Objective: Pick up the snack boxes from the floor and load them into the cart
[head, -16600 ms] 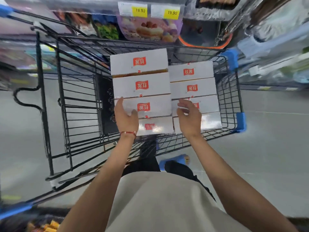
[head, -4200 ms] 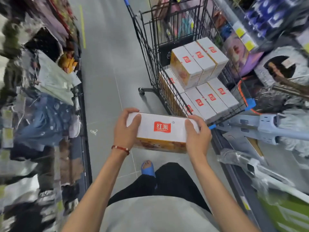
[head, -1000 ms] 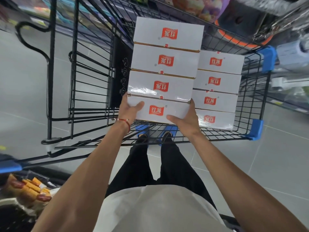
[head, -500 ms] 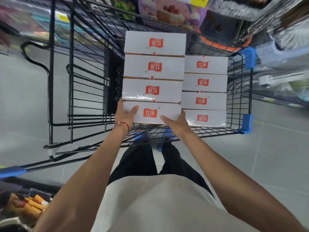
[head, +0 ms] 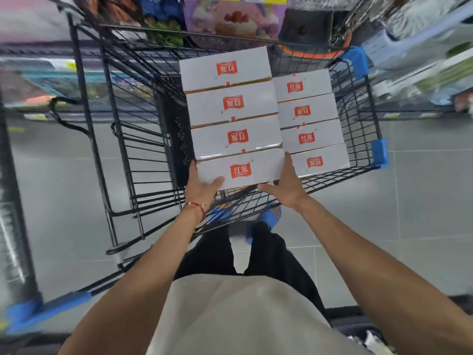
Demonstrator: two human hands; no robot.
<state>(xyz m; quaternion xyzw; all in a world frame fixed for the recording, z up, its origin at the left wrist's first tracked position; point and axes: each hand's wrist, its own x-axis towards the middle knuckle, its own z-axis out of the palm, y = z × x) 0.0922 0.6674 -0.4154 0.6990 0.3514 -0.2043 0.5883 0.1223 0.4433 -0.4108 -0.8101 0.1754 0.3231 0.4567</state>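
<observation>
The person's clothes
We see a beige shirt [head: 243, 316], black trousers [head: 271, 254], blue sandals [head: 271, 218], a red wrist bracelet [head: 196, 205].

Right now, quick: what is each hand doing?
Left hand: grips the left end of the nearest snack box, thumb on top.
Right hand: holds the same box's right end.
</observation>
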